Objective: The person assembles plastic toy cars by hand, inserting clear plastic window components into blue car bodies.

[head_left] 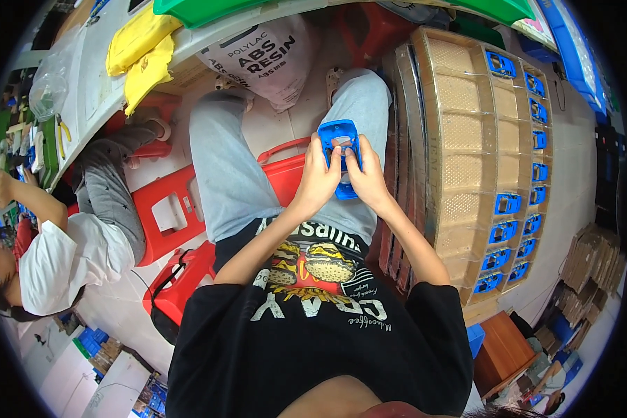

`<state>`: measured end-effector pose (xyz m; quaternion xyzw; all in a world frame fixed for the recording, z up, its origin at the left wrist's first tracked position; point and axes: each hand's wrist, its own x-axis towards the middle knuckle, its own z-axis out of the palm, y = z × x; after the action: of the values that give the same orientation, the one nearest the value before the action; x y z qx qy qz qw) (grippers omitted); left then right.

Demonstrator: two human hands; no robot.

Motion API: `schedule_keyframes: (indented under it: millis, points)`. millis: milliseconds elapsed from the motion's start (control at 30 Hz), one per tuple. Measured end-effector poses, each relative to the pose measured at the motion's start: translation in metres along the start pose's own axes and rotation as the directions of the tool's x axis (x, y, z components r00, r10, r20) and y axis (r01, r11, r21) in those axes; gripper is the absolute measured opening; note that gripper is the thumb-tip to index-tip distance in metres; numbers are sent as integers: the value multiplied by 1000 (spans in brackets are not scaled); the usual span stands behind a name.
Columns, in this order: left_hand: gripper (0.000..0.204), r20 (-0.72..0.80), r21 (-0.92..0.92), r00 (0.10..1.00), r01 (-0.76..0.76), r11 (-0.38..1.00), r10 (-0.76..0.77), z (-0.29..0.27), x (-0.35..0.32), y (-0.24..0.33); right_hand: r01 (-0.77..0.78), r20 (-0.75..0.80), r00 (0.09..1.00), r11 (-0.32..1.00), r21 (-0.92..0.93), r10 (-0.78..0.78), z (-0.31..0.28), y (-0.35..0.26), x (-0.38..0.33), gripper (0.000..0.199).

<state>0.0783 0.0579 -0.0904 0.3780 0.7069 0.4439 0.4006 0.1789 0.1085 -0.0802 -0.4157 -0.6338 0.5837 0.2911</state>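
Note:
A blue plastic toy car shell point(338, 128) is held over my lap, between my thighs. My left hand point(316, 171) grips its left side and my right hand point(369, 173) its right side. Both thumbs press together at the opening in its middle, and whatever lies under them is too small to make out. To the right stands a shallow divided tray point(460, 132) with several similar blue car shells point(508, 203) in its two right-hand columns. The columns nearer me hold bare brown compartments.
More trays point(407, 139) are stacked beside my right leg. A white printed sack point(275, 59) stands beyond my knees. At the far left, a table point(94, 104) carries yellow cloth gloves point(143, 45). A co-worker point(76, 258) sits left, near red stools point(167, 212). Cardboard piles point(592, 265) stand far right.

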Motion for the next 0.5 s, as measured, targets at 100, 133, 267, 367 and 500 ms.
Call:
schedule_keyframes:
  millis: [100, 133, 267, 367, 500]
  points:
    - [26, -25, -87, 999, -26, 996, 24, 2, 0, 1, -5, -5, 1000, 1000, 29, 6, 1, -3, 0, 5]
    - [26, -25, -87, 999, -24, 996, 22, 3, 0, 1, -7, -3, 1000, 1000, 29, 7, 1, -3, 0, 5]
    - [23, -14, -167, 1000, -23, 986, 21, 3, 2, 3, 71, -38, 997, 997, -43, -73, 0, -4, 0, 5]
    - [23, -29, -190, 998, -61, 980, 56, 6, 4, -4, 38, -29, 999, 997, -70, -40, 0, -8, 0, 5]
    - [21, -60, -41, 996, -64, 997, 62, 5, 2, -2, 165, -69, 982, 978, -129, -175, 1, -2, 1, 5]
